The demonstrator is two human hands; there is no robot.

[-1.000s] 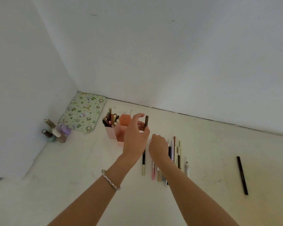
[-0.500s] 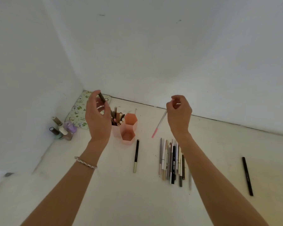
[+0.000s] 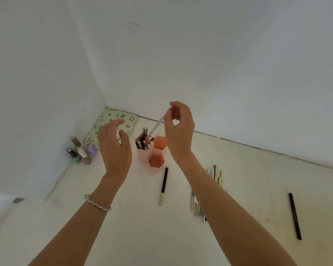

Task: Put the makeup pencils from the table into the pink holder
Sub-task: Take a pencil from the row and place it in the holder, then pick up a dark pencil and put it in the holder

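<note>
Since half a second ago: right hand shifted left, from above the table's row of pencils to above the pink holder; pink-tipped pencil carried along, lower tip now among the pencils standing in the holder's rear-left compartment. Left hand, then closed on a dark pencil, now without it.

Head view, the only one:

Right hand: thumb and fingertips pinched on the upper end of the pink-tipped pencil, shaft slanting down and left into the rear-left compartment. Whether the tip touches bottom: cannot tell.

Left hand: fingers spread and relaxed, holding nothing, hovering just left of the holder, apart from it. Bracelet on the left wrist.

Pink holder: three hexagonal cells, upright on the white table, between the two hands. Rear-left cell crowded with pencils; front and rear-right cells showing only their bare interiors.

Remaining on the table: black-and-gold pencil just in front of the holder, lying between the forearms; row of pencils partly hidden beneath the right forearm; black pencil well apart at far right.

Also noted: nail polish bottles and patterned pouch in the rear-left corner, behind the left hand.
</note>
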